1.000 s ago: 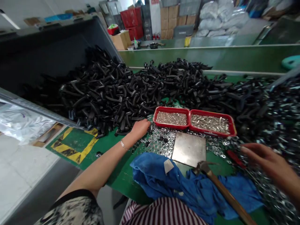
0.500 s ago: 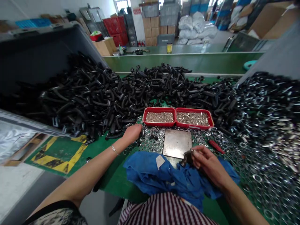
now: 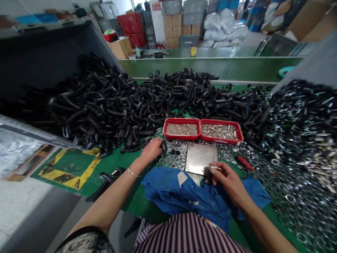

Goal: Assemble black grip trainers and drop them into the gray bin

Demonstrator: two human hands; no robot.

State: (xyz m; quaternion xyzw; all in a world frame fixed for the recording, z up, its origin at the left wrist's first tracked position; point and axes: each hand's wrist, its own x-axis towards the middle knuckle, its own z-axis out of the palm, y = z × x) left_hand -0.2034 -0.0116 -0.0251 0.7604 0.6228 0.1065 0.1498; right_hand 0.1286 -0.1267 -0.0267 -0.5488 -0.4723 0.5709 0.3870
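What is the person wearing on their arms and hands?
Both hands are bare, with no gloves. The left hand has a thin silver bracelet at the wrist and a short black-and-white patterned sleeve up at the shoulder. The right hand and its forearm wear nothing.

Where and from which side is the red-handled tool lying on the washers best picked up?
Grip the red-handled tool around its red handle, coming down from above: it lies flat among washers, right of the metal plate, handle uppermost and uncovered, near the right hand.
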